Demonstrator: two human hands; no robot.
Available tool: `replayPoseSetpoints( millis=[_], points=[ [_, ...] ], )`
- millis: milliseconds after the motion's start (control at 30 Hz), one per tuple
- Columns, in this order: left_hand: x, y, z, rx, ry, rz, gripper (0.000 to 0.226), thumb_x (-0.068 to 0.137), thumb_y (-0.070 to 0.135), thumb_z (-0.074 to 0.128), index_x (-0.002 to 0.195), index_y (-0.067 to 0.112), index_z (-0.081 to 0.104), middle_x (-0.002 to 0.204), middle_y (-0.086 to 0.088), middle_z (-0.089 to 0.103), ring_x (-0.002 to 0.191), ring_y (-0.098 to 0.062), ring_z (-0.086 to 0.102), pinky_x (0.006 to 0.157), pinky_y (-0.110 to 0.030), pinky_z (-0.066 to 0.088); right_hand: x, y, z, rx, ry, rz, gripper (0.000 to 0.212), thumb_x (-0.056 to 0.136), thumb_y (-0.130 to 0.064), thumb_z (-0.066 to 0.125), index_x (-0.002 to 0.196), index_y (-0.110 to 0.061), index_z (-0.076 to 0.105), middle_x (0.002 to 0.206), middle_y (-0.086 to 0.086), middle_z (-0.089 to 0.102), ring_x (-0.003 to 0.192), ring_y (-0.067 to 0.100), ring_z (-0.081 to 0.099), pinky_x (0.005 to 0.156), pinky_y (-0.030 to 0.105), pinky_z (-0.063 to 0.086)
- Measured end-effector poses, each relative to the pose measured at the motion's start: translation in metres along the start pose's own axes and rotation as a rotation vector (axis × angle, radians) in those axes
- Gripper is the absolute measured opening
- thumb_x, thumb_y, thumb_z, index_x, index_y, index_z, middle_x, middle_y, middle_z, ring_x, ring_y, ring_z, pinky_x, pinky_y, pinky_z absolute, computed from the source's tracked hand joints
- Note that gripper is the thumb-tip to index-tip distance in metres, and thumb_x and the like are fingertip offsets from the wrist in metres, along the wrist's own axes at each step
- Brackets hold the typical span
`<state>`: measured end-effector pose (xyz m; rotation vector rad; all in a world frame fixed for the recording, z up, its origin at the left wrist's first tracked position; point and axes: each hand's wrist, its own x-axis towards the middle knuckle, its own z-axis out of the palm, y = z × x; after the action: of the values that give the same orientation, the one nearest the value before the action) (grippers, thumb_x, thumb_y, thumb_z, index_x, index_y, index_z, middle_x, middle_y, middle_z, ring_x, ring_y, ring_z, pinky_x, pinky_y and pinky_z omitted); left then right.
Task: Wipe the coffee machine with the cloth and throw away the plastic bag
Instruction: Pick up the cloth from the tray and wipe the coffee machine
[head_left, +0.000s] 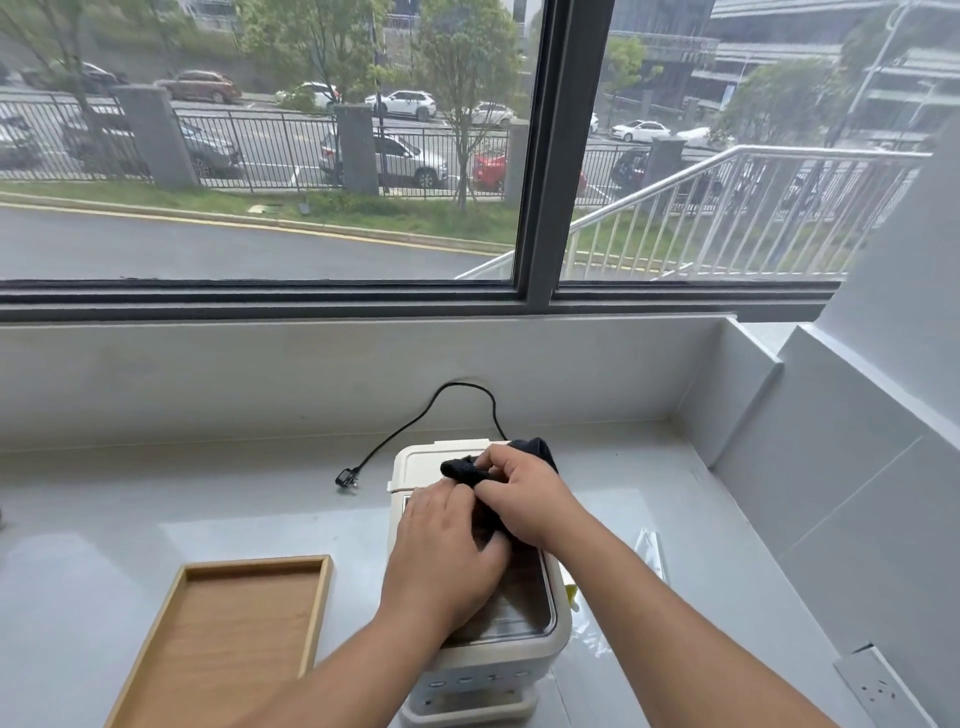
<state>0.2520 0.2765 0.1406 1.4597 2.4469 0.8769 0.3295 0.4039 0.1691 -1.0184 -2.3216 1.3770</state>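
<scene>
right hand (524, 501) pinches cloth (462, 470) atop coffee machine (415, 467) | left hand (447, 553) rests on cloth | wooden tray (318, 610) beside

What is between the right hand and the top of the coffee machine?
The dark cloth; the right hand grips it on the coffee machine, in the head view.

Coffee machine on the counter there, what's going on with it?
A person has both hands on top of the white coffee machine. The right hand grips a dark cloth bunched on the lid, the left hand lies flat beside it. The power cord lies unplugged on the counter behind. A clear plastic bag lies right of the machine, not yet thrown away.
</scene>
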Motion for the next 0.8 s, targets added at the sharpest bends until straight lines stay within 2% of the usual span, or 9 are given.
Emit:
replayPoseSetpoints(
  millis=[100, 200, 300, 367, 433, 533, 667, 733, 800],
  points=[
    [0.0, -0.004, -0.002, -0.236, 0.094, -0.083, 0.014, 0.082, 0.023, 0.05, 0.094, 0.026, 0.055, 0.098, 0.013, 0.055, 0.101, -0.017, 0.047, 0.085, -0.031, 0.037, -0.005, -0.001, -0.003, 0.039, -0.055, 0.003, 0.014, 0.078, -0.023, 0.062, 0.082, -0.036, 0.066, 0.075, -0.012, 0.064, 0.066, 0.007, 0.055, 0.067, 0.03, 0.045],
    [-0.001, -0.007, -0.006, -0.473, 0.261, -0.182, 0.022, 0.083, 0.018, 0.046, 0.096, 0.032, 0.055, 0.1, 0.018, 0.056, 0.099, -0.007, 0.047, 0.084, -0.029, 0.036, -0.01, -0.002, 0.001, -0.033, -0.11, -0.01, 0.014, 0.078, -0.02, 0.061, 0.082, -0.033, 0.066, 0.071, -0.016, 0.065, 0.062, 0.005, 0.055, 0.065, 0.028, 0.046],
    [0.001, -0.008, -0.01, -0.557, 0.341, -0.239, 0.024, 0.096, 0.019, 0.053, 0.095, 0.043, 0.051, 0.107, 0.019, 0.056, 0.106, 0.006, 0.051, 0.087, -0.028, 0.041, -0.017, -0.008, 0.01, -0.188, -0.128, -0.072, 0.012, 0.076, -0.026, 0.059, 0.084, -0.032, 0.065, 0.077, -0.008, 0.07, 0.069, 0.011, 0.061, 0.07, 0.036, 0.054],
    [0.002, -0.013, -0.013, -0.558, 0.289, -0.258, 0.024, 0.097, 0.021, 0.06, 0.096, 0.044, 0.054, 0.109, 0.019, 0.059, 0.103, 0.005, 0.056, 0.086, -0.031, 0.045, -0.024, -0.015, 0.016, -0.233, -0.155, -0.136, 0.015, 0.076, -0.027, 0.059, 0.084, -0.036, 0.066, 0.08, -0.007, 0.071, 0.075, 0.01, 0.065, 0.072, 0.039, 0.057],
    [0.004, -0.021, -0.017, -0.536, 0.204, -0.261, 0.023, 0.095, 0.024, 0.062, 0.098, 0.046, 0.056, 0.11, 0.021, 0.063, 0.102, 0.004, 0.06, 0.083, -0.027, 0.047, -0.031, -0.019, 0.02, -0.234, -0.205, -0.17, 0.022, 0.075, -0.025, 0.059, 0.09, -0.038, 0.07, 0.083, -0.01, 0.074, 0.078, 0.008, 0.068, 0.073, 0.038, 0.058],
    [0.006, -0.03, -0.027, -0.535, 0.105, -0.248, 0.021, 0.094, 0.025, 0.062, 0.1, 0.045, 0.061, 0.108, 0.019, 0.07, 0.094, 0.009, 0.063, 0.076, -0.02, 0.046, -0.039, -0.023, 0.025, -0.266, -0.232, -0.166, 0.025, 0.073, -0.024, 0.061, 0.095, -0.027, 0.071, 0.085, -0.004, 0.074, 0.081, 0.016, 0.069, 0.075, 0.045, 0.059],
    [0.009, -0.038, -0.037, -0.517, 0.05, -0.248, 0.016, 0.091, 0.03, 0.062, 0.098, 0.045, 0.064, 0.104, 0.019, 0.072, 0.089, 0.011, 0.065, 0.075, -0.022, 0.048, -0.05, -0.031, 0.037, -0.274, -0.262, -0.167, 0.025, 0.067, -0.025, 0.059, 0.089, -0.025, 0.071, 0.081, -0.004, 0.073, 0.076, 0.017, 0.068, 0.069, 0.044, 0.059],
    [0.011, -0.04, -0.041, -0.513, 0.026, -0.238, 0.017, 0.089, 0.031, 0.063, 0.097, 0.046, 0.064, 0.103, 0.022, 0.072, 0.091, 0.013, 0.063, 0.077, -0.023, 0.049, -0.056, -0.034, 0.043, -0.261, -0.29, -0.157, 0.02, 0.067, -0.024, 0.058, 0.082, -0.031, 0.07, 0.078, -0.01, 0.072, 0.072, 0.012, 0.067, 0.064, 0.039, 0.058],
    [0.012, -0.042, -0.042, -0.504, 0.006, -0.226, 0.021, 0.09, 0.024, 0.064, 0.097, 0.044, 0.065, 0.102, 0.021, 0.073, 0.093, 0.013, 0.062, 0.082, -0.026, 0.052, -0.062, -0.037, 0.047, -0.231, -0.308, -0.142, 0.023, 0.067, -0.022, 0.058, 0.07, -0.042, 0.068, 0.07, -0.021, 0.069, 0.065, 0.002, 0.063, 0.056, 0.023, 0.05]
  ],
)
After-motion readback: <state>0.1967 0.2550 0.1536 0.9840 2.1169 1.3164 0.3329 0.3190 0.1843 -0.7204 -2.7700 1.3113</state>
